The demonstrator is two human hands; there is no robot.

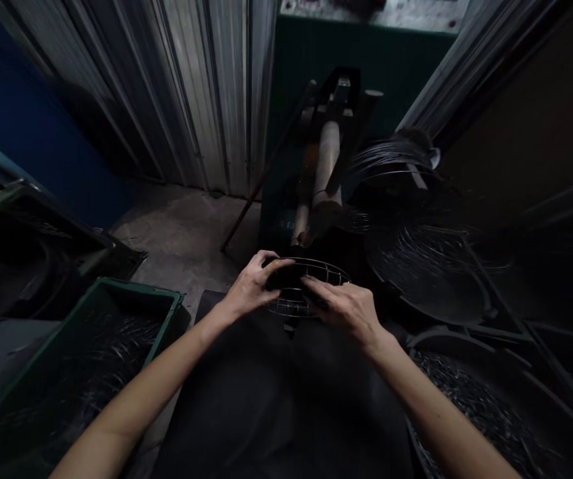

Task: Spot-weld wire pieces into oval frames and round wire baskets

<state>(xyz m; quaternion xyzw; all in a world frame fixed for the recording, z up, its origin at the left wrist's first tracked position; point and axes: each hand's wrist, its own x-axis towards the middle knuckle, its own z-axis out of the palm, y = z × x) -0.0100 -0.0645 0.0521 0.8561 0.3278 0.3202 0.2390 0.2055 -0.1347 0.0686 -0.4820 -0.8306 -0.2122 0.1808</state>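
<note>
Metal basket (294, 290), likely light, stiff: I'd hold its rim, left hand (253, 283) clasping its left, right hand (350, 306) of unclear closure

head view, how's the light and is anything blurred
Head view: dim, near-black at the right edge; head view: the wall catches pale light; head view: wires at right and bits in the green crate look smeared, while the left hand, right hand and wire frame look clearer.
</note>
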